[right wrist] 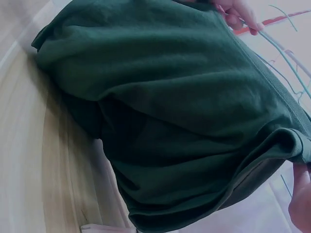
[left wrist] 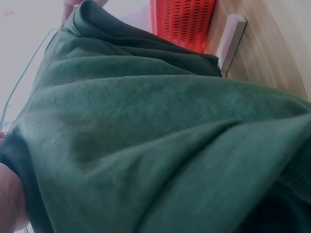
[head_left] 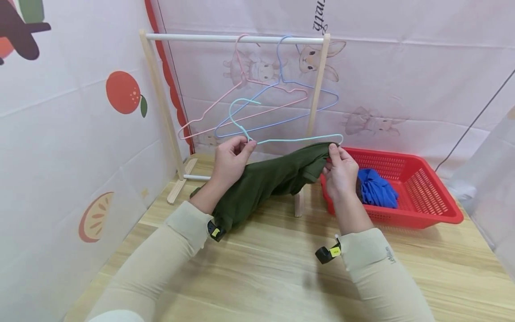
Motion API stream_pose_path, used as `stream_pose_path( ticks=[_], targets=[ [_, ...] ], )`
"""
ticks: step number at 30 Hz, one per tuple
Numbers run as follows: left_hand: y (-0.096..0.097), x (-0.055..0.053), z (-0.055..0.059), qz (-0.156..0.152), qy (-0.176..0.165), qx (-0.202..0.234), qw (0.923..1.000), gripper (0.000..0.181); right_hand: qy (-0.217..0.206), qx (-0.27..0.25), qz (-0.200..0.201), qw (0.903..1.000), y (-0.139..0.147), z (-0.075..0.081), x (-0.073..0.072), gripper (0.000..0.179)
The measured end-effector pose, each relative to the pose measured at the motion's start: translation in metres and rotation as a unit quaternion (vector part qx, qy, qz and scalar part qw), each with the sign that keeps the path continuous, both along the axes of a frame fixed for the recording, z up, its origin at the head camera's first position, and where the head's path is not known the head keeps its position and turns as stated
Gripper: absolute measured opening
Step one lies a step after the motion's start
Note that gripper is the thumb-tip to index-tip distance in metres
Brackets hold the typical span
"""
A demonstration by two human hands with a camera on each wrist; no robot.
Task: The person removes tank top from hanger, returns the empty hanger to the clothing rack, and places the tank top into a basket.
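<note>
A dark green garment (head_left: 273,179), which looks like a shirt, hangs in folds between my two hands above the table. My left hand (head_left: 231,161) pinches a mint-green clothes hanger (head_left: 297,140) at the base of its hook. At the hanger's right end, my right hand (head_left: 341,172) pinches the edge of the green garment (right wrist: 170,97) between thumb and fingers. The hanger's right arm runs along the garment's upper edge, its tip showing just above my right fingers. Cloth fills most of the left wrist view, and the hanger's left arm is hidden.
Behind my hands stands a rack with a white rail (head_left: 201,37) and wooden posts. A pink hanger (head_left: 209,107) and a blue hanger (head_left: 277,85) hang from it. At the right, a red basket (head_left: 446,197) holds blue cloth (head_left: 378,188). Patterned sheets cover the walls.
</note>
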State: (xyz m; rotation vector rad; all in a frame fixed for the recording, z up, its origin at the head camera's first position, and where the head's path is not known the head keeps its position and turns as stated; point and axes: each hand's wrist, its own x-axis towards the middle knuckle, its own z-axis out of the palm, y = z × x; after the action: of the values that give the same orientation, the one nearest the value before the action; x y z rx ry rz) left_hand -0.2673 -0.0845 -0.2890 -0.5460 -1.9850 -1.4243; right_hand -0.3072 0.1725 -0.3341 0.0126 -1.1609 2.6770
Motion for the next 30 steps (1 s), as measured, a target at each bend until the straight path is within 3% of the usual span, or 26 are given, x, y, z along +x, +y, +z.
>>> stream_pose_path(
  ticks=[8,17,22,30],
  targets=[
    [0.002,-0.007,-0.003,-0.006,-0.005,0.026,0.9996,0.015,0.021,0.061,-0.009,0.9979,-0.010,-0.005,0.002,0.013],
    [0.009,-0.007,0.005,-0.019,-0.010,0.048,0.9986,0.016,0.016,0.128,-0.021,0.9914,-0.015,-0.011,0.004,0.013],
    [0.012,-0.007,0.008,-0.017,-0.023,0.059,0.9978,0.017,0.011,0.195,-0.031,0.9804,-0.018,-0.016,0.005,0.011],
    [0.012,-0.031,-0.005,-0.009,-0.030,0.068,0.9972,0.020,0.019,0.286,-0.016,0.9578,-0.026,-0.021,0.008,0.018]
  ],
)
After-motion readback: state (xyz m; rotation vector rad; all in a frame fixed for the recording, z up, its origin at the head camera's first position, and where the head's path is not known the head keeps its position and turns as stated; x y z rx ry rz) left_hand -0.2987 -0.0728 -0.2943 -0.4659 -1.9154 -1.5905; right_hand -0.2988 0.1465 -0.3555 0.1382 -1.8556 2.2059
